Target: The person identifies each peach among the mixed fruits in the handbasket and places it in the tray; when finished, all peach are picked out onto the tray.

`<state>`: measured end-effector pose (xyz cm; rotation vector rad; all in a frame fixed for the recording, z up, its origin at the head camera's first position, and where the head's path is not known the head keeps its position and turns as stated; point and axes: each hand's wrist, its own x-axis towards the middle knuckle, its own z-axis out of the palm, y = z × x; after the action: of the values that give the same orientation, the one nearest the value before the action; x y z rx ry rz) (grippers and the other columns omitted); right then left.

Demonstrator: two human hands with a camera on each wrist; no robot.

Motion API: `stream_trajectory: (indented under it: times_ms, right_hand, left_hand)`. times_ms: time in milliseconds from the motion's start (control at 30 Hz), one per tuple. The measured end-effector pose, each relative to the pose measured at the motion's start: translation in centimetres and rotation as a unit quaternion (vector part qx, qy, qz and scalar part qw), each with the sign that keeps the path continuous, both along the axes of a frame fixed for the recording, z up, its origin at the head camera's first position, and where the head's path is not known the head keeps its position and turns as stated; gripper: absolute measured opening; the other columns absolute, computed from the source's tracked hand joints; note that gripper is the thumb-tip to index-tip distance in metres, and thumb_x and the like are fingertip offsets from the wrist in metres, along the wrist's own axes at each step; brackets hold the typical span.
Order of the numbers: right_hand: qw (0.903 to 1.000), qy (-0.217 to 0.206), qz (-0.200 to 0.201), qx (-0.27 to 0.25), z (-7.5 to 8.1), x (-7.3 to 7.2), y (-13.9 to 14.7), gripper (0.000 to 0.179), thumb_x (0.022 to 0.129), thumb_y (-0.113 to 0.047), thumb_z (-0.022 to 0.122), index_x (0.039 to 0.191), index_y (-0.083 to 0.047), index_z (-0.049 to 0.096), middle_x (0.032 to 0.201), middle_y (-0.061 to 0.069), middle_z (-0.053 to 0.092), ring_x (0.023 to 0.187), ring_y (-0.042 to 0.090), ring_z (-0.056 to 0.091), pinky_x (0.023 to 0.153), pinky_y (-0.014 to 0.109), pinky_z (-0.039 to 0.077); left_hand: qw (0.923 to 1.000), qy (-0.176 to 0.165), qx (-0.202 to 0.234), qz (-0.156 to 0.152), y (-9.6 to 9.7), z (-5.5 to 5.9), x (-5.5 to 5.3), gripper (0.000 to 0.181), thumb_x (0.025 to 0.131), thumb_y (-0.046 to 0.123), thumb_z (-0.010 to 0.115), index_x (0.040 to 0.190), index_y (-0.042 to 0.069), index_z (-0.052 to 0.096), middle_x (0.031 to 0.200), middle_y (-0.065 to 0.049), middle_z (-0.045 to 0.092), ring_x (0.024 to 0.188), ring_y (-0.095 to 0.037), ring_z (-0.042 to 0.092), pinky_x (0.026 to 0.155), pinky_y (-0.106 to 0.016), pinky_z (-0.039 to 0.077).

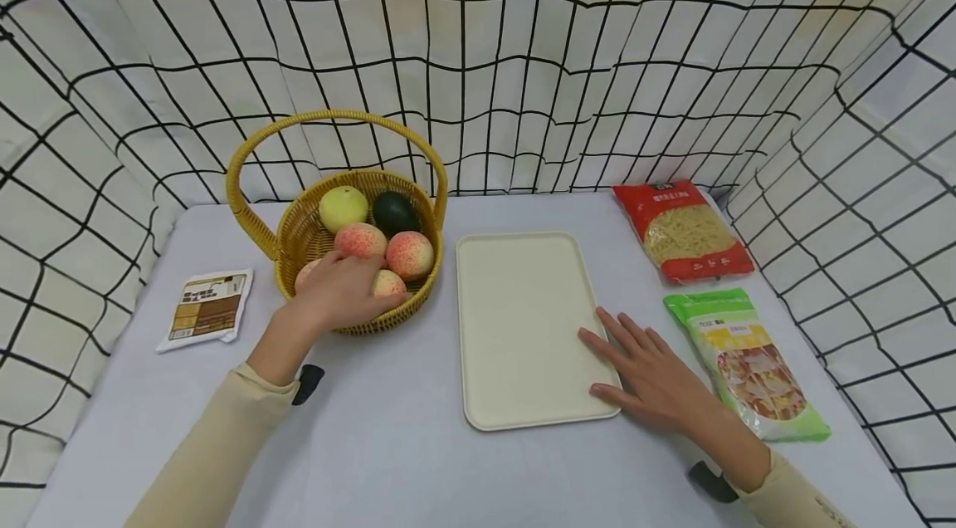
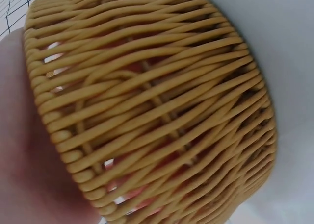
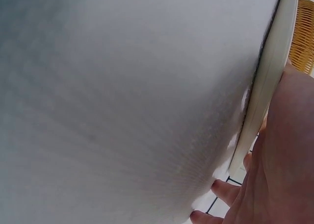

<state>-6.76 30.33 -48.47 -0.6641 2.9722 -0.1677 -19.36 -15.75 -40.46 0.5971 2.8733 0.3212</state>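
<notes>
In the head view my left hand (image 1: 339, 289) reaches over the front rim of a yellow woven basket (image 1: 301, 217). A pink-and-yellow peach (image 1: 389, 283) shows between its thumb and fingers. The fingertips are hidden, so whether they pinch that peach is unclear. More peaches (image 1: 410, 255) lie around the hand, with a yellow-green round fruit (image 1: 343, 208) and a dark green avocado-like fruit (image 1: 396, 213) behind. My right hand (image 1: 653, 374), fingers spread, rests at the right edge of a cream rectangular tray (image 1: 526, 329). The left wrist view shows mainly the basket's woven side (image 2: 157, 101).
A brown-and-white packet (image 1: 208, 308) lies left of the basket. On the right are a red bag of pasta (image 1: 687, 231) and a green-and-yellow food bag (image 1: 750, 366). Black wire grid (image 1: 463, 63) stands behind and along both sides of the white table (image 1: 373, 437).
</notes>
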Motion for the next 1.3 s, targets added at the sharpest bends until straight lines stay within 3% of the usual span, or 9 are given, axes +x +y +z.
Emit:
stream_trajectory:
  times_ms: [133, 300, 400, 600, 867, 1033, 1300]
  right_hand:
    - [1.0, 0.0, -0.001, 0.005, -0.1, 0.0, 0.0, 0.079, 0.1, -0.064, 0.059, 0.168, -0.036, 0.03, 0.18, 0.006, 0.02, 0.162, 0.043, 0.029, 0.123, 0.071, 0.033]
    - [1.0, 0.005, 0.002, 0.006, -0.2, 0.0, 0.0, 0.079, 0.1, -0.065, 0.059, 0.168, -0.037, 0.03, 0.18, 0.005, 0.02, 0.161, 0.042, 0.03, 0.122, 0.071, 0.034]
    - [1.0, 0.006, 0.004, 0.004, -0.3, 0.0, 0.0, 0.079, 0.1, -0.064, 0.059, 0.168, -0.037, 0.031, 0.18, 0.006, 0.021, 0.161, 0.043, 0.031, 0.122, 0.072, 0.035]
    - [0.9999, 0.013, -0.003, 0.006, -0.2, 0.4, 0.2, 0.078, 0.1, -0.063, 0.061, 0.167, -0.036, 0.033, 0.179, 0.007, 0.024, 0.16, 0.043, 0.032, 0.12, 0.072, 0.036]
    - [0.9999, 0.011, 0.0, 0.001, -0.1, 0.3, -0.4, 0.078, 0.099, -0.064, 0.061, 0.167, -0.037, 0.032, 0.179, 0.007, 0.023, 0.16, 0.044, 0.031, 0.121, 0.073, 0.035]
    - [0.9999, 0.012, -0.001, -0.002, -0.2, 0.4, -0.4, 0.078, 0.1, -0.063, 0.06, 0.168, -0.038, 0.031, 0.179, 0.007, 0.023, 0.16, 0.044, 0.031, 0.121, 0.073, 0.035]
    - [0.9999, 0.012, 0.002, -0.001, -0.1, 0.4, -0.4, 0.079, 0.1, -0.064, 0.059, 0.168, -0.037, 0.03, 0.179, 0.007, 0.022, 0.16, 0.045, 0.031, 0.121, 0.073, 0.034]
  left_hand:
    - [0.9999, 0.008, 0.012, 0.002, -0.1, -0.4, -0.1, 0.073, 0.098, 0.059, 0.063, 0.141, 0.0, 0.057, 0.131, -0.02, 0.074, 0.128, -0.039, 0.066, 0.127, -0.065, 0.027]
    - [0.9987, 0.03, 0.036, 0.018, -0.3, -1.1, -0.1, 0.056, 0.093, 0.06, 0.07, 0.115, 0.009, 0.065, 0.103, -0.01, 0.076, 0.108, -0.034, 0.07, 0.119, -0.066, 0.034]
    - [0.9973, 0.045, 0.05, 0.03, -0.5, -1.5, -0.1, 0.055, 0.09, 0.063, 0.072, 0.109, 0.012, 0.066, 0.095, -0.006, 0.075, 0.101, -0.032, 0.07, 0.115, -0.065, 0.038]
    - [0.993, 0.063, 0.089, 0.044, -0.2, -1.8, -0.1, 0.062, 0.088, 0.068, 0.073, 0.117, 0.013, 0.07, 0.103, -0.006, 0.078, 0.105, -0.035, 0.069, 0.114, -0.062, 0.039]
    - [0.9832, 0.067, 0.139, 0.098, -0.8, -1.1, 0.7, 0.067, 0.086, 0.07, 0.074, 0.132, 0.022, 0.063, 0.125, -0.004, 0.073, 0.103, -0.036, 0.071, 0.088, -0.056, 0.053]
    - [0.9735, 0.087, 0.191, 0.091, -0.7, -0.7, 1.1, 0.067, 0.087, 0.061, 0.08, 0.135, 0.021, 0.056, 0.142, -0.005, 0.058, 0.106, -0.037, 0.07, 0.088, -0.055, 0.056]
    - [0.9639, 0.143, 0.211, 0.078, -0.6, -1.0, 1.4, 0.071, 0.082, 0.05, 0.089, 0.136, 0.016, 0.058, 0.135, -0.012, 0.053, 0.106, -0.036, 0.068, 0.083, -0.059, 0.06]
